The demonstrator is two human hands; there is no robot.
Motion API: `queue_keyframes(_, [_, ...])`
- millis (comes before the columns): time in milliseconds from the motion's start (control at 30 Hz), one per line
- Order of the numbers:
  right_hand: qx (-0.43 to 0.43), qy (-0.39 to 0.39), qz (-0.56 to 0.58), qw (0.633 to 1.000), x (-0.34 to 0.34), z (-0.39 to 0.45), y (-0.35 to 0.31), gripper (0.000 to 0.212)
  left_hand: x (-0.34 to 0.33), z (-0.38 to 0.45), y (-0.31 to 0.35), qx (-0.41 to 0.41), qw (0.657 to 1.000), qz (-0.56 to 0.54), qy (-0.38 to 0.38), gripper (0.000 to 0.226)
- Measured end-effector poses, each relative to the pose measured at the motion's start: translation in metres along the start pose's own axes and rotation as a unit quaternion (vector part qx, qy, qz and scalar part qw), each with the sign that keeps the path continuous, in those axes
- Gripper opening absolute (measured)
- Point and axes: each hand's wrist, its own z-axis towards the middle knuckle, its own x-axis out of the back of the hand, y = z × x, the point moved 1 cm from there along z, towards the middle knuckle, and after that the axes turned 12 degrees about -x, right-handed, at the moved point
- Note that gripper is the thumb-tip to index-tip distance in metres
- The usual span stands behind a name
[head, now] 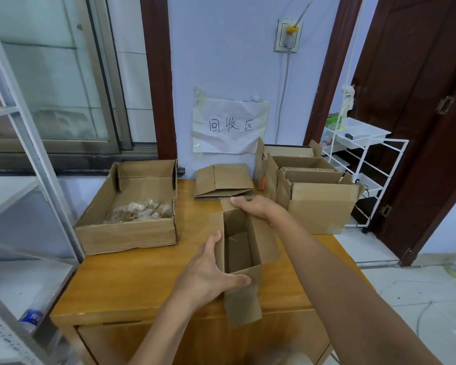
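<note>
Standing open-topped at the middle of the wooden table [132, 285], one small carton [241, 248] is held at both ends, its flaps spread outward. The near left corner is gripped by the left hand [208, 270], with the thumb laid across the near wall. The far rim is clasped by the right hand [256, 206], fingers curled over the edge. Listed nearby: a wide tray box [128, 233] of wrapped packets at left, flattened cartons [223, 181] behind, open cartons [319, 206] at right.
</note>
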Motion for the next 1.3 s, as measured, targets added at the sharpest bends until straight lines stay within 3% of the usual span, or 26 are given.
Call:
queue_keyframes(67, [0.025,-0.065,-0.03,0.997,0.01,-0.01,0.006,0.081,0.001,-0.004,0.001,-0.002,1.0,-0.003,-0.009,0.137])
queue_keyframes(133, [0.065,-0.047,-0.061,0.995,0.02,-0.015,0.013,0.05,0.004,-0.011,0.006,-0.03,0.999,-0.024,-0.011,0.142])
queue_keyframes(167, [0.078,-0.022,-0.038,0.996,0.025,-0.018,0.015,0.044,0.007,-0.019,0.01,-0.057,0.997,-0.05,0.007,0.14])
queue_keyframes(200, [0.09,0.006,0.008,0.996,0.031,-0.024,0.017,0.043,0.011,-0.028,0.014,-0.081,0.992,-0.08,0.05,0.134])
queue_keyframes(267, [0.113,0.067,0.125,0.983,0.041,-0.046,0.02,0.047,0.018,-0.051,0.019,-0.097,0.965,-0.135,0.204,0.102])
queue_keyframes(333, [0.125,0.108,0.243,0.956,0.043,-0.068,0.027,0.055,0.024,-0.071,0.013,-0.026,0.909,-0.228,0.348,0.071])
queue_keyframes(367, [0.125,0.115,0.29,0.942,0.04,-0.081,0.03,0.059,0.026,-0.075,0.006,0.042,0.886,-0.294,0.356,0.063])
queue_keyframes(467, [0.127,0.117,0.391,0.904,0.012,-0.108,0.041,0.062,0.024,-0.071,-0.009,0.176,0.841,-0.483,0.169,0.071])
queue_keyframes(533, [0.114,0.121,0.447,0.879,-0.011,-0.127,0.053,0.035,0.021,-0.065,-0.013,0.191,0.802,-0.559,0.086,0.076])
queue_keyframes(600, [0.12,0.113,0.487,0.858,-0.028,-0.141,0.07,0.016,0.019,-0.059,-0.016,0.182,0.807,-0.555,0.087,0.073])
queue_keyframes(633, [0.135,0.104,0.49,0.855,-0.034,-0.146,0.077,0.02,0.016,-0.057,-0.018,0.178,0.819,-0.538,0.094,0.069])
queue_keyframes(733, [0.174,0.034,0.431,0.885,-0.042,-0.151,0.101,0.06,0.009,-0.052,-0.02,0.16,0.847,-0.496,0.103,0.052])
queue_keyframes(800, [0.186,-0.045,0.421,0.887,-0.038,-0.15,0.121,0.073,0.007,-0.047,-0.019,0.142,0.868,-0.461,0.122,0.035])
queue_keyframes(900, [0.218,-0.206,0.468,0.831,-0.016,-0.154,0.145,0.083,0.012,-0.038,-0.017,0.12,0.903,-0.38,0.158,0.034])
queue_keyframes(967, [0.192,-0.245,0.533,0.786,0.001,-0.155,0.152,0.077,0.02,-0.032,-0.018,0.105,0.899,-0.382,0.185,0.04])
queue_keyframes(1000, [0.168,-0.233,0.555,0.781,0.007,-0.153,0.155,0.069,0.024,-0.029,-0.019,0.096,0.894,-0.388,0.204,0.045])
queue_keyframes(1033, [0.136,-0.194,0.542,0.806,0.01,-0.149,0.156,0.061,0.028,-0.027,-0.02,0.083,0.888,-0.394,0.22,0.052])
queue_keyframes(1100, [0.057,-0.081,0.415,0.904,0.006,-0.14,0.149,0.053,0.031,-0.022,-0.017,0.05,0.892,-0.388,0.228,0.064])
queue_keyframes(1167, [0.008,-0.008,0.306,0.952,-0.011,-0.131,0.136,0.051,0.026,-0.012,-0.016,0.023,0.919,-0.329,0.216,0.066])
queue_keyframes(1233, [0.031,0.074,0.171,0.982,-0.034,-0.118,0.128,0.055,0.019,0.001,-0.021,-0.007,0.961,-0.191,0.201,0.069])
queue_keyframes(1300, [0.041,0.162,-0.053,0.984,-0.055,-0.105,0.13,0.057,0.009,0.011,-0.03,-0.017,0.983,0.077,0.165,0.073])
